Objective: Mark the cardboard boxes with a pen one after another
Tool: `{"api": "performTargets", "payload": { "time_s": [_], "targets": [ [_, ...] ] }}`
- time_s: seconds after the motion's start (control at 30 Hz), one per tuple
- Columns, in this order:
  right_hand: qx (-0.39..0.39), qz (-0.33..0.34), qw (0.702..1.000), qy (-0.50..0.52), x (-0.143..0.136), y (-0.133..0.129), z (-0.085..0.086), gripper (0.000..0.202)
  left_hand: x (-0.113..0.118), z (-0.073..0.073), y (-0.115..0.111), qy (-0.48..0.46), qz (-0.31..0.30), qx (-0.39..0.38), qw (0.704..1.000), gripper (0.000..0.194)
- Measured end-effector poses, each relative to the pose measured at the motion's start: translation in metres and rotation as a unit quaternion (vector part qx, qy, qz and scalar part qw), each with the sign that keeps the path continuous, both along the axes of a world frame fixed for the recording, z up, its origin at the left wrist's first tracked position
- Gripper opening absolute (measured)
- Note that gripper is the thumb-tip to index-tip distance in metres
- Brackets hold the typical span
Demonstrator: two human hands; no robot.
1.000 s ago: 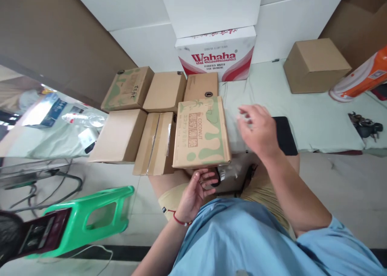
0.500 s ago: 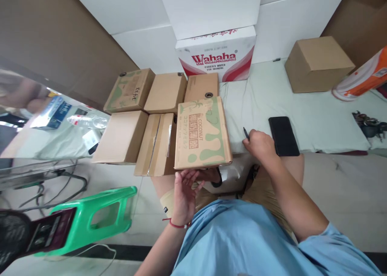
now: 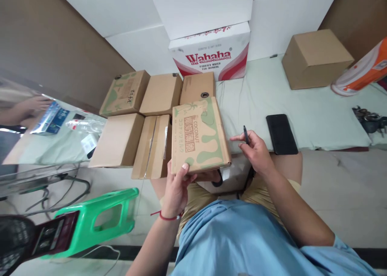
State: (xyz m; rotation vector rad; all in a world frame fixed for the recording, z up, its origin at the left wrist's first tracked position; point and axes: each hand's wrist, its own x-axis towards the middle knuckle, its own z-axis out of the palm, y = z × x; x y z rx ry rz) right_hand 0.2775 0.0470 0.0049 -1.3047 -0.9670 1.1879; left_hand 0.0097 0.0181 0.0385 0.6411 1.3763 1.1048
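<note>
Coconut carton [image 3: 205, 143] at near edge of cloth-covered table [image 3: 238, 98], just right of a tape-sealed carton [image 3: 146, 147]. Printed on its top face: COCONUT in brown, turned sideways; bigger Chinese characters alongside, then a line of Japanese script; green drips and a small palm tree around the lettering. Far middle, white-and-red box [image 3: 208, 52]: "Wahaha" with ® mark, "PURIFIED WATER FOR DRINKING" beneath, red characters on top partly covered. Far left, green-patterned carton [image 3: 125, 92] with handwritten digits, apparently 2422. Left hand [image 3: 175, 191]: closed on the coconut carton's near left corner, thumb over the near edge onto the top face, other fingers partly hidden. Right hand [image 3: 256, 150]: loosely curled around a dark pen [image 3: 246, 135], pen steeply upright, index finger stretched toward the carton's right side; touching or just short, cannot tell. Right of that hand, black phone [image 3: 281, 134] flat, screen dark. Farther right, keys [image 3: 369, 121] and an orange-and-white container [image 3: 361, 72], label too small to read.
</note>
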Motion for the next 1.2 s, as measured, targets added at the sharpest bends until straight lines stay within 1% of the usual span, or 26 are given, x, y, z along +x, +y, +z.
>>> {"api": "performTargets", "payload": {
  "time_s": [0.07, 0.1, 0.17, 0.27, 0.33, 0.4, 0.47, 0.53, 0.6, 0.63, 0.67, 0.73, 0.77, 0.83, 0.87, 0.93, 1.0, 1.07, 1.13, 1.2],
  "targets": [
    [0.038, 0.001, 0.998, -0.040, 0.010, -0.002, 0.001, 0.023, -0.008, 0.011, -0.003, -0.014, 0.012, -0.027, 0.999, 0.066],
    [0.064, 0.011, 0.996, -0.065, 0.016, -0.003, 0.002, 0.029, -0.013, 0.018, -0.004, -0.024, 0.011, -0.045, 0.999, 0.065],
    [0.115, 0.053, 0.986, -0.105, 0.026, -0.004, 0.005, 0.042, -0.023, 0.034, -0.007, -0.052, -0.010, -0.070, 0.996, 0.060],
    [0.160, 0.121, 0.972, -0.127, 0.034, -0.004, 0.008, 0.055, -0.033, 0.054, -0.012, -0.075, -0.026, -0.069, 0.994, 0.057],
    [0.173, 0.126, 0.967, -0.136, 0.034, -0.003, 0.010, 0.059, -0.036, 0.062, -0.015, -0.065, -0.012, -0.056, 0.996, 0.063],
    [0.194, 0.104, 0.964, -0.153, 0.033, -0.003, 0.012, 0.063, -0.036, 0.064, -0.019, -0.046, 0.005, -0.036, 0.998, 0.071],
    [0.216, 0.073, 0.959, -0.169, 0.033, -0.006, 0.017, 0.064, -0.035, 0.062, -0.025, -0.033, 0.020, -0.005, 0.999, 0.074],
    [0.211, 0.060, 0.958, -0.182, 0.034, -0.012, 0.025, 0.063, -0.035, 0.057, -0.030, -0.026, 0.019, 0.030, 0.999, 0.065],
    [0.166, 0.057, 0.964, -0.202, 0.034, -0.021, 0.034, 0.062, -0.033, 0.052, -0.032, -0.016, 0.007, 0.072, 0.997, 0.055],
    [0.132, 0.052, 0.966, -0.215, 0.034, -0.025, 0.039, 0.063, -0.032, 0.050, -0.030, -0.013, -0.003, 0.098, 0.995, 0.058],
    [0.096, 0.047, 0.967, -0.230, 0.032, -0.029, 0.042, 0.064, -0.029, 0.049, -0.027, -0.011, -0.019, 0.125, 0.992, 0.065],
    [0.027, 0.038, 0.968, -0.245, 0.027, -0.035, 0.044, 0.067, -0.022, 0.050, -0.017, -0.001, -0.061, 0.163, 0.985, 0.083],
    [-0.003, 0.039, 0.970, -0.241, 0.024, -0.036, 0.043, 0.069, -0.018, 0.051, -0.009, 0.010, -0.088, 0.165, 0.982, 0.086],
    [-0.049, 0.042, 0.976, -0.209, 0.019, -0.036, 0.037, 0.073, -0.008, 0.052, 0.009, 0.040, -0.123, 0.139, 0.982, 0.077],
    [-0.062, 0.044, 0.980, -0.185, 0.017, -0.035, 0.032, 0.075, -0.004, 0.051, 0.018, 0.051, -0.122, 0.122, 0.984, 0.071],
    [-0.070, 0.041, 0.987, -0.140, 0.015, -0.032, 0.024, 0.078, 0.004, 0.044, 0.038, 0.051, -0.094, 0.096, 0.990, 0.062],
    [-0.063, 0.027, 0.992, -0.102, 0.015, -0.029, 0.019, 0.077, 0.009, 0.032, 0.056, 0.047, -0.055, 0.089, 0.993, 0.058],
    [-0.063, 0.008, 0.996, -0.065, 0.014, -0.027, 0.018, 0.076, 0.014, 0.018, 0.071, 0.052, -0.022, 0.099, 0.993, 0.057],
    [-0.059, 0.003, 0.997, -0.046, 0.014, -0.025, 0.019, 0.074, 0.018, 0.004, 0.081, 0.048, -0.011, 0.111, 0.993, 0.058],
    [-0.042, 0.010, 0.998, -0.053, 0.013, -0.024, 0.021, 0.068, 0.022, -0.004, 0.084, 0.042, -0.016, 0.119, 0.992, 0.060]
  ]
}}
